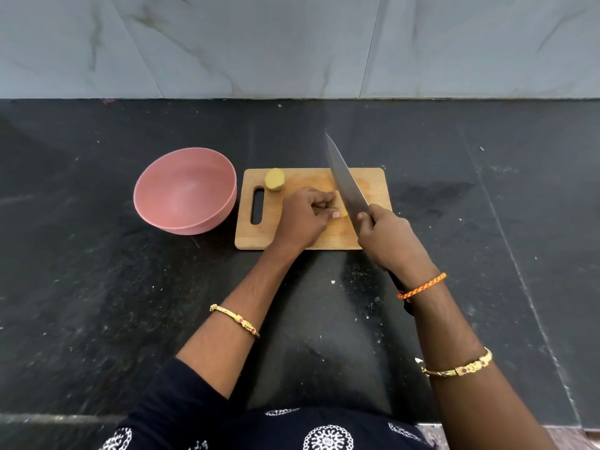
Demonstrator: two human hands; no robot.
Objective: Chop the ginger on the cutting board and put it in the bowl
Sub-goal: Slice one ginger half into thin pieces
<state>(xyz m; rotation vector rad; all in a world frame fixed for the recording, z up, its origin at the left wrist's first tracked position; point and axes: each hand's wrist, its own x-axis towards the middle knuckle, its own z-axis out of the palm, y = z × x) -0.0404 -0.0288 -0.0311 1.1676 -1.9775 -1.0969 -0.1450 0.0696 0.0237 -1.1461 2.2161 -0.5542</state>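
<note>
While the steel blade of the knife slants across a rectangular wooden cutting board with a slot handle at its left end, noted as follows. Black speckled stone counter; grey marbled wall tiles. Round, matte pink bowl, smooth inside, just left of board, nothing visible in it. Pale yellow ginger chunk, cut face showing, at board's far left corner. Second ginger piece mid-board, mostly hidden. Left hand: fingers curled tight together, thumb tip and fingertips pinching that piece against the wood (only a yellow sliver visible). Right hand: fingers wrapped closed round black handle, blade just right of left thumb, tip raised beyond board's far edge.
</note>
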